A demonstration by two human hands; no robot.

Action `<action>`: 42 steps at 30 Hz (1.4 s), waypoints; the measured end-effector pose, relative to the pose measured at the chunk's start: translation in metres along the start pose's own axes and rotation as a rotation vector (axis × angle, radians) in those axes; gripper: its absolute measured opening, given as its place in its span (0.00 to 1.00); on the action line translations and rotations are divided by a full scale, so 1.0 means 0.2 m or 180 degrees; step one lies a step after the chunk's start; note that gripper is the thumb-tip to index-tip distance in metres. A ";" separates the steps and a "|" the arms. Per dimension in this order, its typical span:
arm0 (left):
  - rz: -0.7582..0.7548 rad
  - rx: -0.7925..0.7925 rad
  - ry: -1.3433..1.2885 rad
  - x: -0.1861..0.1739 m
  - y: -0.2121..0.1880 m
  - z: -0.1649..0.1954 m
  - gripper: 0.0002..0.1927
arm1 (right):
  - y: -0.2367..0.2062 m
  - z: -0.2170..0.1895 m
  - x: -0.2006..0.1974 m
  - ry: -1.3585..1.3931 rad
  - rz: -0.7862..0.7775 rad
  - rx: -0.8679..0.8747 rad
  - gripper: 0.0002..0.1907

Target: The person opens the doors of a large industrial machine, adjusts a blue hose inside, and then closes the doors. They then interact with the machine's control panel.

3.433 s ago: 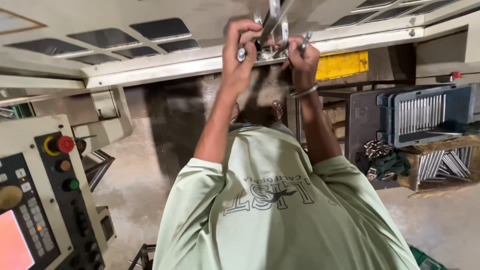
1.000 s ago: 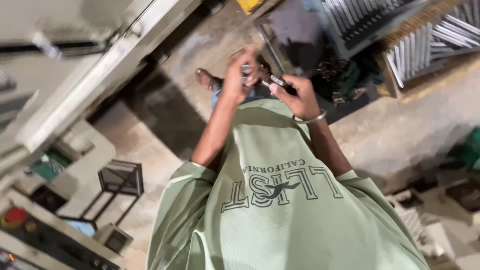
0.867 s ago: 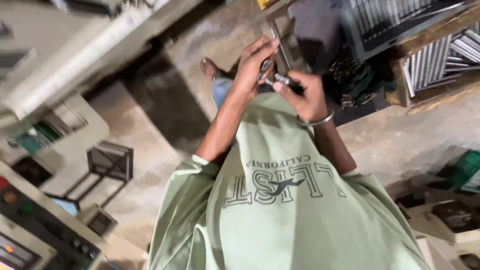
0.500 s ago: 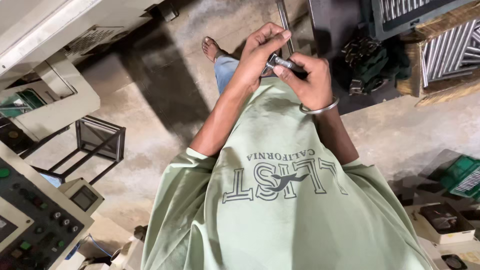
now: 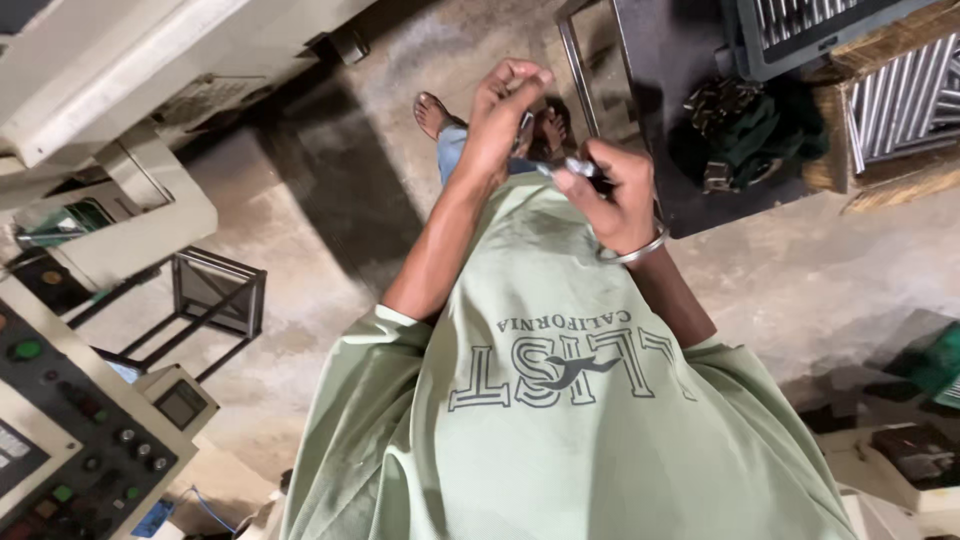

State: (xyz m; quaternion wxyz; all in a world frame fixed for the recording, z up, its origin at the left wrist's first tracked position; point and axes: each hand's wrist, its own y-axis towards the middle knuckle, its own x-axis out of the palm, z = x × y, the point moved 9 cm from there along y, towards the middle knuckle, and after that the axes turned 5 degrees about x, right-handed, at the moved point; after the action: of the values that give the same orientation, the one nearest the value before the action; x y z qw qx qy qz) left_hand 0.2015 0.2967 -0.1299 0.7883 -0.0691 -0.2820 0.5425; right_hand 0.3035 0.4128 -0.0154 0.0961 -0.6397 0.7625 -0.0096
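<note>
Both hands raised at chest | left hand (image 5: pixel 505 105) fisted, contents unclear | right hand (image 5: pixel 610 190) gripping small metal part (image 5: pixel 578 167)

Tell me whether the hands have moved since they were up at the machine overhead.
Yes. Both hands, left and right, have come down from the overhead frame and now hold a small metal part at chest height, above the concrete floor.

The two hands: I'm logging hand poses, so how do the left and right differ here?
The left hand is raised higher, fingers curled closed above the small metal piece; the right hand sits lower and pinches that piece at its fingertips. The right wrist wears a metal bangle; the left wrist is bare. Both are bare hands, held close together in front of the green shirt.
</note>
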 end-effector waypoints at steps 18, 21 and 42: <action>-0.0193 0.0230 -0.0045 0.01 -0.11 0.03 0.03 | 0.07 0.04 0.10 -0.0908 0.0113 -0.0155 0.14; -0.0111 0.0251 0.0074 0.00 -0.14 0.06 0.03 | 0.06 0.01 0.11 -0.0897 0.0151 -0.0270 0.13; -0.0335 -0.0027 -0.0324 0.02 -0.09 0.12 0.09 | 0.07 -0.05 0.11 -0.0998 0.0351 -0.0416 0.13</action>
State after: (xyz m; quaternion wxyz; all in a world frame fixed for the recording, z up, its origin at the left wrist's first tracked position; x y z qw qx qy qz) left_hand 0.2039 0.2879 -0.1005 0.8001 -0.0299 -0.3272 0.5019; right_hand 0.2841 0.3920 -0.0101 0.1724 -0.5955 0.7711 0.1451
